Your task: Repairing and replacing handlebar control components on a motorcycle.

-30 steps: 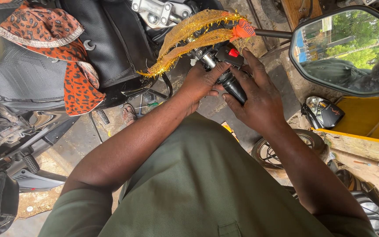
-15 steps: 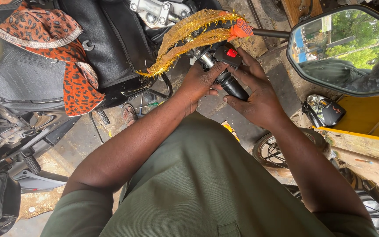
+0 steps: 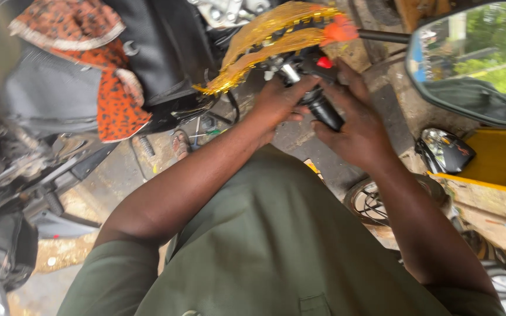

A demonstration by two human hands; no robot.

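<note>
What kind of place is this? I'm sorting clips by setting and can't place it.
Probably an outdoor motorcycle repair spot. Both hands, left hand and right hand, work on a black handlebar grip beside a rear-view mirror. A black motorcycle seat and a loose wheel sit on rough ground.

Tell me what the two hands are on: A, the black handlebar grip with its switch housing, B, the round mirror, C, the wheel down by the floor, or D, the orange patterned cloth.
A: the left hand and right hand both close around the black grip below the gold tassel, away from the cloth and the mirror.
</note>
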